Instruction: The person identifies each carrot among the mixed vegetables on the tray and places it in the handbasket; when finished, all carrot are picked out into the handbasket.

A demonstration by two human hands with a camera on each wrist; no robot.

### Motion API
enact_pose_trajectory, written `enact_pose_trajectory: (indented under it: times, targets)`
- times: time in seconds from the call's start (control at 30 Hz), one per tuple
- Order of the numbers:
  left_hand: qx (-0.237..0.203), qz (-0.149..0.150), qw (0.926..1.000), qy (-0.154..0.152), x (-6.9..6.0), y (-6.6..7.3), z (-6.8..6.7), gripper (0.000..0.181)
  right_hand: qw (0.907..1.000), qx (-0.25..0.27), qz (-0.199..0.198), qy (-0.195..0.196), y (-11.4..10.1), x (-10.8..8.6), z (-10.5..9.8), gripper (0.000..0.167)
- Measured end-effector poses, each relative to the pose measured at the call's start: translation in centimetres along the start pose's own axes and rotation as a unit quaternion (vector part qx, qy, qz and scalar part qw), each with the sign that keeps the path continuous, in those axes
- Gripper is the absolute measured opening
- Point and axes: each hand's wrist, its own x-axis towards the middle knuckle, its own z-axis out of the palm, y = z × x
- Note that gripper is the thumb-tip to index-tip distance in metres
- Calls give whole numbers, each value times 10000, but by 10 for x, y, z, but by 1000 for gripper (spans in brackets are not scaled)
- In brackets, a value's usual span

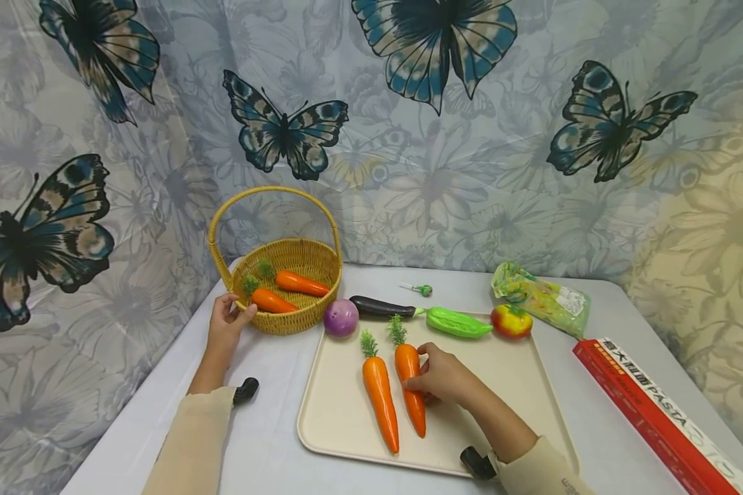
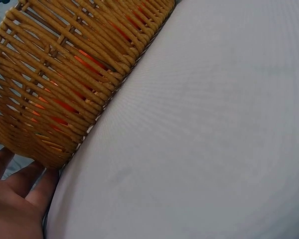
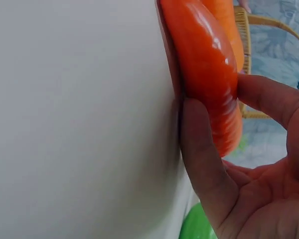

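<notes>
My right hand (image 1: 444, 375) pinches an orange toy carrot (image 1: 413, 392) between thumb and fingers, low over the beige tray (image 1: 340, 440). In the right wrist view the held carrot (image 3: 204, 59) is close to the pale surface. Just left of it, a second carrot (image 1: 380, 405) lies on the tray. My left hand (image 1: 224, 330) holds the near left rim of a wicker basket (image 1: 291, 323), thumb at the rim; its fingers (image 2: 27, 179) are against the woven side in the left wrist view. Inside the basket lie two carrots (image 1: 274, 300) with green tops.
Along the tray's far edge are a purple onion-like ball (image 1: 341, 318), an eggplant (image 1: 380, 307), a green bumpy gourd (image 1: 458, 322) and a red-yellow fruit (image 1: 511, 321). Behind sit a lollipop (image 1: 422, 289) and a green packet (image 1: 545, 299). A red pasta box (image 1: 662, 416) lies right.
</notes>
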Motion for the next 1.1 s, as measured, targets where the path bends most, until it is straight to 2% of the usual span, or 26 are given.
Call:
enact_pose_trajectory:
  times: [0.17,0.3,0.4,0.57,0.77,0.9,1.1]
  targets:
    - [-35,77,9999,-126,-5,14,3,57,9998,-57,-153,59,-3,-1,-4,70]
    - [-52,144,9998,-135,-2,10,1,57,9995,16,-308,84,-8,0,-10,71]
    - [-46,109,9999,-76,4,-3,-2,55,9987,213,-458,56,-12,5,-14,70]
    - [14,123,9999,-51,3,-6,0,55,9963,415,-748,-20,-21,20,-18,65]
    - [-29,219,9998,2,3,-6,1,53,9951,275,-941,-99,-46,44,-17,63]
    - [-22,155,9999,-14,2,-5,-1,52,9931,205,-1145,-124,-63,61,-13,62]
    - [-74,72,9999,-87,4,-6,-2,58,9912,174,-1217,-488,-85,78,-3,60]
